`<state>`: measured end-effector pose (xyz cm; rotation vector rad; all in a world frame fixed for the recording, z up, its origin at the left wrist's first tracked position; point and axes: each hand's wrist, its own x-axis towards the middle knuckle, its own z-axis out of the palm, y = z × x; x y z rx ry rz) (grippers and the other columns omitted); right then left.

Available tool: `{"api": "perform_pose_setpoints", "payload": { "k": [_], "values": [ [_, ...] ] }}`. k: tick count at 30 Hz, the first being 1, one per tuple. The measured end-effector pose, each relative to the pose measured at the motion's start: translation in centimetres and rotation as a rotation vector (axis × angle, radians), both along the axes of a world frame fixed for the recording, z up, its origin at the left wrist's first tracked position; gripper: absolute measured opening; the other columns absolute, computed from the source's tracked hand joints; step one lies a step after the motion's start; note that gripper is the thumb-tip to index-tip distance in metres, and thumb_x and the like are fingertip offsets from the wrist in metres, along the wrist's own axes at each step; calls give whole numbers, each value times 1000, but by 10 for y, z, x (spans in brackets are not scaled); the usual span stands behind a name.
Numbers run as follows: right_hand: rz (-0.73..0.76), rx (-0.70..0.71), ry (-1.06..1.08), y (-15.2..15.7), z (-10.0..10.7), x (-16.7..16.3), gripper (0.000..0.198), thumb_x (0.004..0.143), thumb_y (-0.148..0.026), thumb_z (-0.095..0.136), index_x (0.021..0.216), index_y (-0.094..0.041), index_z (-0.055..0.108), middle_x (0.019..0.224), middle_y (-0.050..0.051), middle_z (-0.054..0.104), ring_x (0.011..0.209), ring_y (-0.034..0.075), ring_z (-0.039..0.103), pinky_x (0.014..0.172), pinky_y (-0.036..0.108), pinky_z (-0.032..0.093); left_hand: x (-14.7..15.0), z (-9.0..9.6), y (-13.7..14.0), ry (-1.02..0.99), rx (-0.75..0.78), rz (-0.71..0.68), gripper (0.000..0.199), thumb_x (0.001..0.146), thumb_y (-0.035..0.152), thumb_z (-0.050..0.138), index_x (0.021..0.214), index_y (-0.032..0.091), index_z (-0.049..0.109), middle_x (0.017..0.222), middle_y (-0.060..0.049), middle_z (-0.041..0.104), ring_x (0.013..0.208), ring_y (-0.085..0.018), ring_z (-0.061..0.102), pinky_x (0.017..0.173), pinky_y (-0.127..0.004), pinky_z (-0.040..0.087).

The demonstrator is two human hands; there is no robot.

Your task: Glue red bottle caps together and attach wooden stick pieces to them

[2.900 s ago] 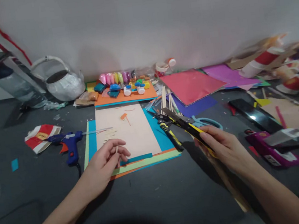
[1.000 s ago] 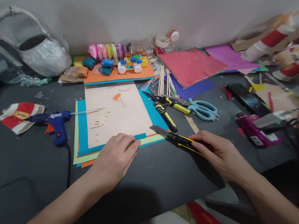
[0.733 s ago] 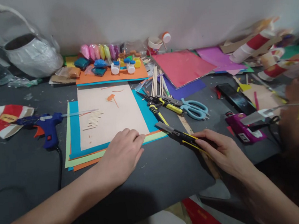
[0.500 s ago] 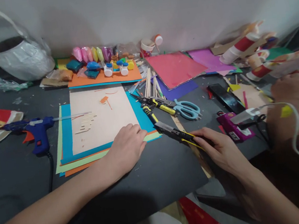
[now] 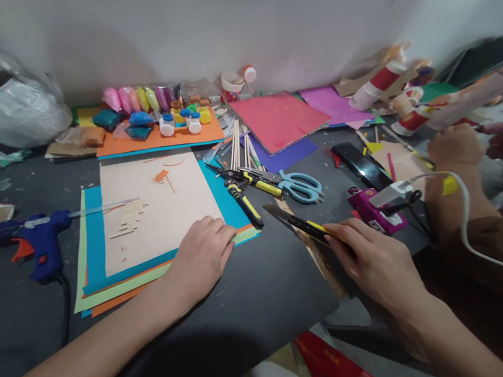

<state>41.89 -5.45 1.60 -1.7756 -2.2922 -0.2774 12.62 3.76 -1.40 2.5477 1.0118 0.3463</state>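
Note:
My right hand [image 5: 369, 253] is closed around the handle of a black and yellow utility knife [image 5: 309, 227], its blade out and pointing up and left over the table's front edge. At the lower right corner of a stack of coloured paper rests my left hand [image 5: 207, 252], its fingers curled in; what they hold, if anything, is hidden. Short cut sticks [image 5: 130, 218] lie in a row on the pale top sheet [image 5: 161, 242], below an orange scrap [image 5: 161, 175]. Yellow-handled pliers [image 5: 244, 201] and blue-handled scissors [image 5: 301, 187] lie between my hands, touching or overlapping.
A blue glue gun [image 5: 44, 238] lies left of the paper. Bagged clay [image 5: 126, 100], wooden sticks [image 5: 236, 144] and a red sheet [image 5: 277, 121] are at the back. On the right are a phone [image 5: 361, 163], a purple power adapter [image 5: 376, 213] with cables, and another person's hands [image 5: 455, 148].
The view has shifted, so most things appear further left. My right hand has turned over the knife handle, and the blade has come away from the pliers' handle. My left hand stays at the paper's corner.

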Motion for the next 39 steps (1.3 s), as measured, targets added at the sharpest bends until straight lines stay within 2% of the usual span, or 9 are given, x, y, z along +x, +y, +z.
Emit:
{"api": "perform_pose_setpoints", "payload": {
  "k": [3,5,11,19,22,26,31,36,39],
  "values": [
    [74,-44,150,-2,1,-3,16,100,-23,48,111,-19,59,96,6,65,81,17,65,72,27,51,3,2,0,7,-15,2,21,97,22,49,101,13,68,95,-10,67,93,-25,57,85,-42,49],
    [130,-73,158,-4,1,-8,16,100,-22,48,110,-19,60,94,6,64,79,16,65,69,26,50,4,2,1,0,-20,4,21,97,23,49,100,13,68,94,-10,67,93,-25,57,85,-42,49],
    [114,105,-204,-12,4,-22,17,99,-21,50,108,-11,61,88,7,64,74,19,62,63,30,45,3,-1,0,-31,-18,6,21,97,22,50,100,12,68,94,-10,67,92,-25,57,85,-42,49],
    [28,157,-317,-12,14,-26,20,99,-22,49,104,-10,64,87,9,66,76,21,63,61,31,44,4,0,0,-35,-25,12,21,97,21,50,102,12,68,94,-10,67,92,-26,57,85,-43,49],
    [12,131,-144,-13,6,-23,16,98,-21,52,106,-12,63,91,8,65,76,19,63,62,29,46,3,-1,0,-59,-31,10,21,98,21,49,98,12,68,92,-9,67,91,-25,57,84,-42,49],
    [49,-19,230,-15,-9,-13,16,98,-19,52,111,-17,61,96,6,64,80,16,63,70,26,50,1,-6,0,-117,-18,20,22,98,20,47,94,12,67,89,-9,65,88,-24,56,82,-41,48],
    [71,-102,264,-9,-19,-1,17,99,-19,51,112,-19,62,98,5,64,83,16,64,73,27,50,0,-14,-1,-198,28,27,22,98,20,46,95,12,66,90,-9,65,88,-24,55,82,-41,48],
    [108,-218,327,0,-19,6,20,100,-20,47,113,-22,62,97,4,62,84,16,63,74,28,51,0,-17,-1,-212,89,15,24,99,18,45,111,13,66,97,-10,63,90,-24,53,81,-39,47],
    [106,-218,286,5,-18,7,21,101,-21,46,113,-20,63,97,5,62,84,16,64,75,29,51,1,-18,0,-159,168,-53,30,99,16,43,119,15,65,98,-11,62,89,-24,51,77,-39,46]
  ]
}}
